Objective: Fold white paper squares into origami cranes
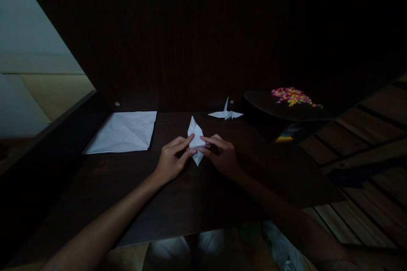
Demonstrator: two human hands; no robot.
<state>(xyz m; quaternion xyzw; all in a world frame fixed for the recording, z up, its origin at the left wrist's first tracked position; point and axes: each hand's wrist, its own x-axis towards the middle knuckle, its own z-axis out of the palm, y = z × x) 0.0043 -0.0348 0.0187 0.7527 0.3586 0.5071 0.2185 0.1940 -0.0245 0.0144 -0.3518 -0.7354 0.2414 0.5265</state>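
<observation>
A folded piece of white origami paper (197, 139) is held between my two hands over the dark desk (171, 216). Its pointed ends face away from me and toward me, with a crease across the middle. My left hand (173, 156) pinches its left edge between thumb and fingers. On the opposite edge, my right hand (222, 152) grips it the same way, thumb near the crease. Some fingertips are hidden behind the paper. Beyond my right hand stands a finished white paper crane (226, 114), its wings spread and touching neither hand.
Creased white paper sheets (124, 131) lie at the left by the desk's side panel (47, 131). A small raised shelf (263, 101) at the right bears a pile of colourful little pieces (292, 95). A dark upright panel (165, 38) closes off the back.
</observation>
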